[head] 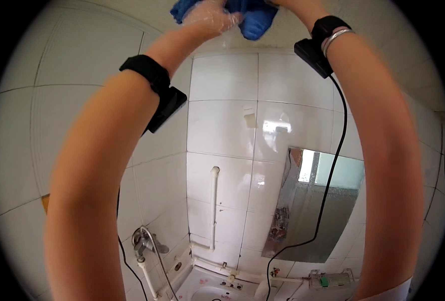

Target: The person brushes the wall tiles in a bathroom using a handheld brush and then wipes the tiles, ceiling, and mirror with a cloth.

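Both my arms reach up past the tiled wall (222, 128) to the top of the view. My left hand (211, 17), wet with what looks like foam, or covered by a thin clear film, holds a blue cloth (258, 22) near the ceiling. My right hand (282, 3) is mostly cut off by the upper edge, close to the cloth's right side; its fingers and grip are hidden. Each forearm wears a black strap with a small black box, and a silver bangle (337, 39) circles the right wrist.
Below are a white washbasin (207, 280), a shower mixer tap (143, 244) with a hose, and white pipes (213, 210). A mirror (316, 210) leans on the tiles at right. A wall shelf (331, 280) holds a green item. Black cables hang beside both arms.
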Demonstrator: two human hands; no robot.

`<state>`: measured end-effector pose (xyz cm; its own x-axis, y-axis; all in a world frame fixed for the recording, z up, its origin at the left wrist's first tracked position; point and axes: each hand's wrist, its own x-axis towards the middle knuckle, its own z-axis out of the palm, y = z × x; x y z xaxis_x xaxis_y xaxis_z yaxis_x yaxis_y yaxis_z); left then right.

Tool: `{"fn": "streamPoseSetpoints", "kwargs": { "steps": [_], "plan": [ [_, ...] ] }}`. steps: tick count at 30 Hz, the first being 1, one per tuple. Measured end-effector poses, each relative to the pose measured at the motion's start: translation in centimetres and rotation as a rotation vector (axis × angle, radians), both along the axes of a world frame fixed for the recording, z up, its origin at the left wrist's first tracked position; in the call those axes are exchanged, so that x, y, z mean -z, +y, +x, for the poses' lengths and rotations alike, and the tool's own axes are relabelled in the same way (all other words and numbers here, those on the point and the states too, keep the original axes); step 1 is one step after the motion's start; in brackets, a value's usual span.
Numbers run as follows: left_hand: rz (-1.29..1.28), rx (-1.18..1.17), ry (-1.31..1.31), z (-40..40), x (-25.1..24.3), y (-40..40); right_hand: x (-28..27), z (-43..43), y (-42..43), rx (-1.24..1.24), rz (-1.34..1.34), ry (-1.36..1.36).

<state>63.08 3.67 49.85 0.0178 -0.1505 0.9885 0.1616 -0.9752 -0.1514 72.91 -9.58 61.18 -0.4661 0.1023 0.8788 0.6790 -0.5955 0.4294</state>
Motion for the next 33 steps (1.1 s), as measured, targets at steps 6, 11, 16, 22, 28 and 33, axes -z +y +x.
{"fn": "streamPoseSetpoints", "kwargs": {
  "steps": [6, 11, 16, 22, 28, 33],
  "plan": [
    [0.067, 0.145, 0.047, 9.7, 2.1, 4.6, 3.1, 8.2, 1.4, 0.069, 0.017, 0.115],
    [-0.007, 0.245, 0.139, 15.3, 5.5, 8.4, 5.1, 11.9, 4.4, 0.260, -0.003, 0.267],
    [-0.110, 0.072, 0.352, 19.4, 10.6, 11.4, 3.6, 19.4, 7.6, 0.234, -0.013, 0.334],
    [-0.160, -0.093, 0.489, 20.3, 15.2, 13.4, 3.1, 24.2, 9.3, 0.208, 0.034, 0.427],
    [-0.232, -0.138, 0.512, 16.7, 15.7, 12.9, 4.5, 19.6, 9.2, 0.378, 0.008, 0.357],
    [-0.129, -0.014, 0.275, 12.5, 14.2, 10.9, 4.3, 13.2, 6.9, 0.343, 0.022, 0.223]
  ]
}}
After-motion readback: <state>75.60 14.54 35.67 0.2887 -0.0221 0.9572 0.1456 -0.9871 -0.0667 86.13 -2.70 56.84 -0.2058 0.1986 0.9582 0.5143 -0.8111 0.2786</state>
